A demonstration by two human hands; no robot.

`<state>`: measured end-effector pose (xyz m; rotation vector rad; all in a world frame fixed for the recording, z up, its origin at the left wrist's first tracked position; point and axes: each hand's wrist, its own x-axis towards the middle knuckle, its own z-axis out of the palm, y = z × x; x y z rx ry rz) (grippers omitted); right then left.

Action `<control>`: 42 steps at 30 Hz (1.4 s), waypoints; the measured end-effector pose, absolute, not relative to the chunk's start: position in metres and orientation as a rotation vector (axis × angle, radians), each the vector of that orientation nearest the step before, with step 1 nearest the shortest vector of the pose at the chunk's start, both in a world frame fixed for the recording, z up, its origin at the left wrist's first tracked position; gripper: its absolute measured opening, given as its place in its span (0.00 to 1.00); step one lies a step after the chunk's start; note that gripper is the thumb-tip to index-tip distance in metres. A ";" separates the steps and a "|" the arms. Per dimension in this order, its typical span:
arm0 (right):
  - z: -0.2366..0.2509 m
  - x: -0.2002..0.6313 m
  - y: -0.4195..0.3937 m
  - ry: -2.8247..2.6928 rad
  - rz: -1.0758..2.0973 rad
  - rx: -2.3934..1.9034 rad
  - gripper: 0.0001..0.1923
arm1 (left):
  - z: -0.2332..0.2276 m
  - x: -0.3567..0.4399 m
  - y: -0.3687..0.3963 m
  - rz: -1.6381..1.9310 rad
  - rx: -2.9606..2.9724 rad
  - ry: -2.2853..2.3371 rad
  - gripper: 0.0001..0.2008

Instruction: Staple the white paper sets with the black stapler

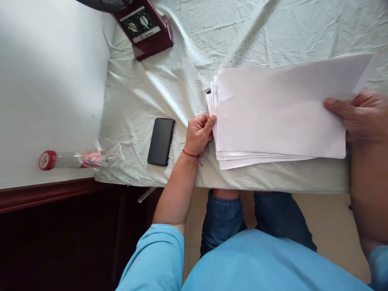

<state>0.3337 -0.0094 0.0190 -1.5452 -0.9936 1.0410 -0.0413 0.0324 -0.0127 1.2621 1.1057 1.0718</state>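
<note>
- The stack of white paper sheets (pixel 279 117) lies on the cloth-covered tabletop (pixel 169 72), near its front edge, the lower sheets fanned out unevenly.
- The left hand (pixel 198 133) is curled shut at the stack's left end, pinching the corner edges between thumb and fingers (pixel 203 120).
- The right hand (pixel 362 115) clasps the right end, thumb lying on the top sheet and the other fingers hidden beneath.
- Risk, as I judge it: the loose lower sheets could slide out and drop over the front edge, since neither grip squares them.
- The wrinkled cloth may catch a corner and crease it.
- A black phone (pixel 161 141) lies just left of the left hand; a bottle (pixel 69 159) sits well apart.
</note>
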 end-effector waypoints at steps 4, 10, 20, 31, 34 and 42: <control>0.022 0.332 -0.008 -0.963 0.965 -1.605 0.18 | -0.013 -0.042 0.032 0.997 1.261 0.971 0.29; 0.019 0.332 -0.007 -0.989 1.003 -1.533 0.17 | -0.018 -0.043 0.032 1.073 1.281 1.080 0.31; 0.012 0.334 -0.005 -1.014 0.910 -1.456 0.16 | -0.015 -0.043 0.033 0.972 1.312 0.979 0.26; 0.009 0.341 -0.003 -1.036 0.814 -1.472 0.14 | -0.013 -0.045 0.033 0.851 1.219 0.815 0.32; 0.007 0.340 -0.002 -1.042 0.800 -1.461 0.16 | -0.017 -0.046 0.034 0.869 1.198 0.814 0.29; 0.009 0.339 -0.003 -1.078 0.815 -1.451 0.17 | -0.015 -0.045 0.034 0.924 1.217 0.890 0.30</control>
